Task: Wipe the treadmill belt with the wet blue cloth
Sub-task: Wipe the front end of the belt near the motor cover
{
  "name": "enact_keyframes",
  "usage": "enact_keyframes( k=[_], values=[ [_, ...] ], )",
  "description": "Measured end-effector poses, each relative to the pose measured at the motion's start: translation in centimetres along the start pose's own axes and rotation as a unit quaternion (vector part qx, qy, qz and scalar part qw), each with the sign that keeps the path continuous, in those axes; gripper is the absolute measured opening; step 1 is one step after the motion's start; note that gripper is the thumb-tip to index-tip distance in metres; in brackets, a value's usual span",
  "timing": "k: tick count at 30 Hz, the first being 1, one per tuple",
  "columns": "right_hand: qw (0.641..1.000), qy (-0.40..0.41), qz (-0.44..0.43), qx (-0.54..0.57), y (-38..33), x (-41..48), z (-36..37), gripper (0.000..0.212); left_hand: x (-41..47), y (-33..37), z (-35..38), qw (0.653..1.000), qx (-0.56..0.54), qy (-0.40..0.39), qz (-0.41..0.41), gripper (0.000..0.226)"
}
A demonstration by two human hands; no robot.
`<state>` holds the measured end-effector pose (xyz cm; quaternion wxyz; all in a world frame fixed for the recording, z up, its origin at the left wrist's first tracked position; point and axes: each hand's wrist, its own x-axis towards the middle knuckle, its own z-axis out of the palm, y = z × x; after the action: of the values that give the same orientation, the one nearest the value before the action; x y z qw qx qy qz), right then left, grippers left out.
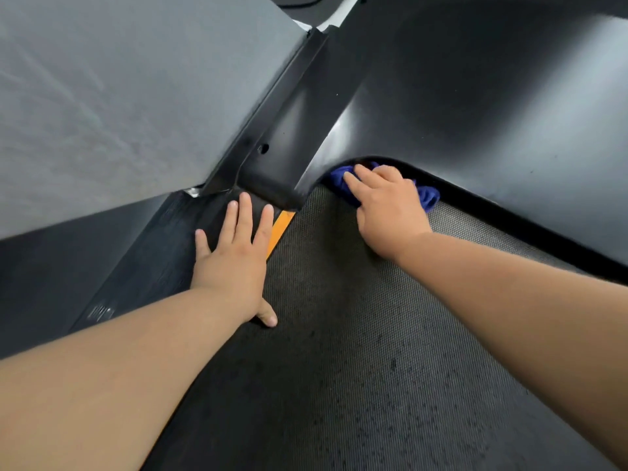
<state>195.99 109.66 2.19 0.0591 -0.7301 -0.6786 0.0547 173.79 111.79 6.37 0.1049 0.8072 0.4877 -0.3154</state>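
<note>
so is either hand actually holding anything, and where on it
The right hand holds the bunched blue cloth from above, fingers curled over its middle, ends poking out either side. The left hand holds nothing; it lies flat on the side rail.

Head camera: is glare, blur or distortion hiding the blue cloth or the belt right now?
Head view: mostly sharp; the blue cloth is clear under the right hand, its far edge lost in shadow beneath the motor cover; soft glare on that cover, none on the treadmill belt; wide-angle bowing bends the cover's edge; the side-rail label is smeared.
</note>
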Motion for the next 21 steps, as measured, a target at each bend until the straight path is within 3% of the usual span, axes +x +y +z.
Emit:
enact_keyframes(
  k=[2, 6, 8, 12, 14, 17, 19, 21],
  values=[
    [0.997, -0.029, -0.056, 0.034, -2.5, -2.0, 0.0, 0.054, 0.0, -0.1, 0.0, 1.000, 0.005, 0.004, 0.000, 0.162],
    [0.956, -0.081, -0.281, 0.027, -3.3, -4.8, 0.4, 0.045, -0.3, -0.6, 0.0, 1.000, 0.014, 0.013, 0.017, 0.160],
    [0.968, -0.047, -0.246, -0.025, -1.2, -2.7, 0.3, 0.046, -0.2, -0.9, 0.1, 0.999, 0.013, 0.019, 0.030, 0.160],
    [0.998, -0.055, 0.011, -0.021, -1.2, 0.3, -0.5, 0.057, -0.2, -1.4, -0.4, 0.999, 0.017, -0.001, 0.052, 0.158],
    [0.997, -0.075, 0.001, -0.005, -3.8, -1.6, -0.5, 0.061, -0.2, -1.7, -0.6, 0.998, 0.019, -0.014, 0.060, 0.156],
    [0.982, -0.116, -0.149, 0.023, -6.2, -5.9, -0.2, 0.060, -0.3, -2.1, -1.4, 0.997, 0.023, -0.034, 0.069, 0.153],
    [0.969, -0.111, -0.222, 0.018, -4.2, -5.3, -0.8, 0.057, -0.4, -1.9, -1.7, 0.997, 0.029, -0.037, 0.068, 0.151],
    [0.985, -0.103, -0.135, -0.037, -1.1, -2.6, -1.6, 0.054, -0.4, -1.3, -1.7, 0.997, 0.030, -0.036, 0.061, 0.151]
  ],
)
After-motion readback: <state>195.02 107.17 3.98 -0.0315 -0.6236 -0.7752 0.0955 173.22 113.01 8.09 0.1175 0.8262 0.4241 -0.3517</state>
